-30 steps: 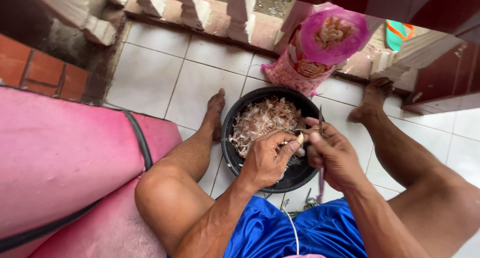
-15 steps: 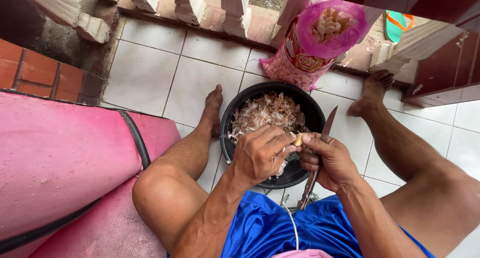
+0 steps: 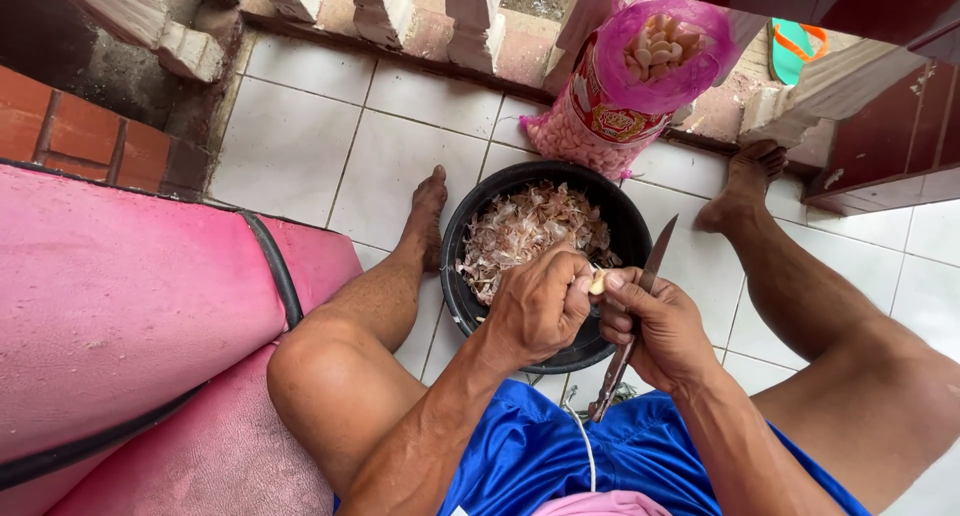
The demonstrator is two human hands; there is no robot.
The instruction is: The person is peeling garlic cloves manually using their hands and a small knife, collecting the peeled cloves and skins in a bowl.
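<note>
Pink cushioning [image 3: 120, 316] fills the left of the frame, edged by a black cord, and the person sits against it with both bare legs spread over the white floor tiles [image 3: 300, 146]. That spread leaves room for the black bowl [image 3: 470, 296] at the frame's centre, set between the feet so papery skins [image 3: 530, 226] drop straight into it. Just right of centre, the left hand [image 3: 535, 311] curls palm-down over the bowl's near rim, its grip pinched narrow on 1 pale garlic clove [image 3: 597, 282]. Touching it from the right, the right hand [image 3: 660, 331] closes its grip around a knife [image 3: 655, 261], handle pointing toward the blue shorts [image 3: 620, 456], blade angled up and away, thumb against the clove. Both wrists bend inward, forearms converging. At upper right, a pink mesh bag [image 3: 620, 76] of cloves leans open near the bowl, within reach.
</note>
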